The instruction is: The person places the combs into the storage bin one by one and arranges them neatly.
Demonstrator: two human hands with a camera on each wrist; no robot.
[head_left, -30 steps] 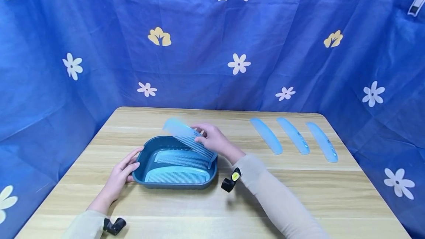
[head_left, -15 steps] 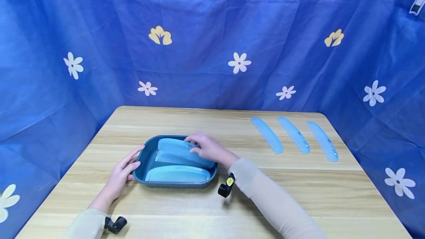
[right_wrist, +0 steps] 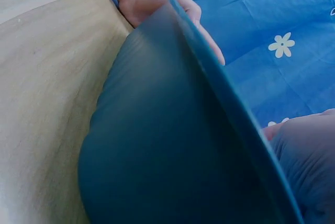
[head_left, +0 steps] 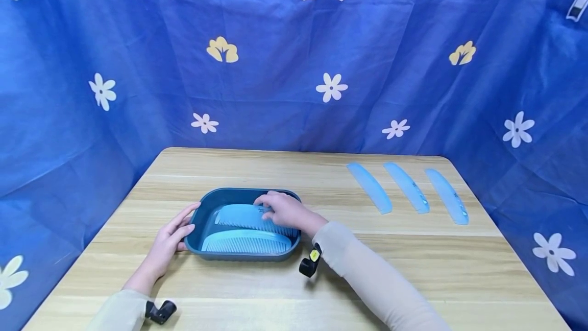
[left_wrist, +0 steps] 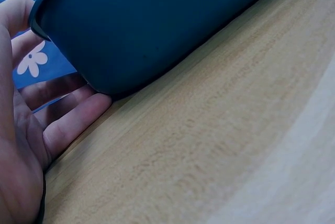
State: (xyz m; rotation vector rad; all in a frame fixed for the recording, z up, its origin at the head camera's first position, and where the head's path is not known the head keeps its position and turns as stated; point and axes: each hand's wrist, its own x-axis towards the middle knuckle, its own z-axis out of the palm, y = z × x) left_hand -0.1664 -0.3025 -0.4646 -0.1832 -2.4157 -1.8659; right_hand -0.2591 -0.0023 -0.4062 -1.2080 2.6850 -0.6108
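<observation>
I have room on the far side between the tray point(head_left: 236, 257) and three combs point(head_left: 406, 188); the left hand point(head_left: 167, 241) blocks the left, the right sleeve point(head_left: 381, 280) the near right.

light-blue combs point(head_left: 245, 243), teal tub point(left_wrist: 131, 30), blue flower-print cloth point(head_left: 271, 80), wood-grain table point(head_left: 257, 290)

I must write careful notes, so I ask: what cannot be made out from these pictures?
Head view: right hand covers part of the far comb in the box.
Head view: dark marks on that comb, too small to read.
Left wrist view: the box's wall hides what lies inside.
Right wrist view: rim and picture edge hide much of the right hand.
</observation>
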